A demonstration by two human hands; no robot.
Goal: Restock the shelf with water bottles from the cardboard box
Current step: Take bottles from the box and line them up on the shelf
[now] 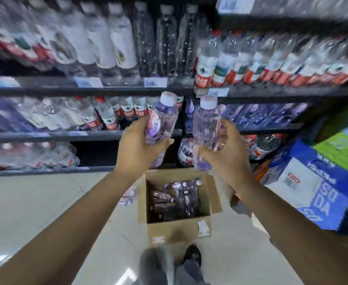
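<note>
Both arms outstretched, left hand (pixel 137 145) and right hand (pixel 228 153) each apparently gripping a water bottle (pixel 162 118).

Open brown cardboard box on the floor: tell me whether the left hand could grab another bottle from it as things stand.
Probably not yet. The left hand already has its grip on a clear purple-labelled water bottle. The cardboard box lies open below with nothing over it, so the way is free once that hand is emptied.

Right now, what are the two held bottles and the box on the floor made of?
Bottles, in the left hand and right hand: left bottle and right bottle look like clear glossy plastic, see-through, white caps. Box: matte brown cardboard, folded flaps.
</note>
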